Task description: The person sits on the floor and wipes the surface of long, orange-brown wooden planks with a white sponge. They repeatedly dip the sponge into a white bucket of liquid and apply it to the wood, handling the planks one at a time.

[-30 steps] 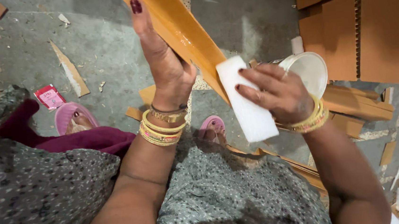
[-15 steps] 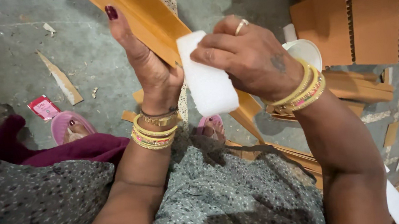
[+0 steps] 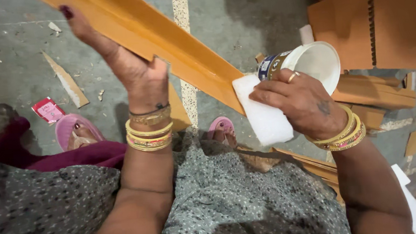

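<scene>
Left hand (image 3: 132,71) grips the orange wooden strip (image 3: 162,41), which runs from 10 o'clock toward centre; right hand (image 3: 301,102) clasps a white foam block (image 3: 265,117) against the strip's lower end; white cup (image 3: 312,61) at 2 o'clock.

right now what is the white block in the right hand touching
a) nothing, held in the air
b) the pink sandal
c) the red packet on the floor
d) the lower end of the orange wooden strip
d: the right hand presses the white block against the lower end of the orange wooden strip, which the left hand supports higher up.
</scene>
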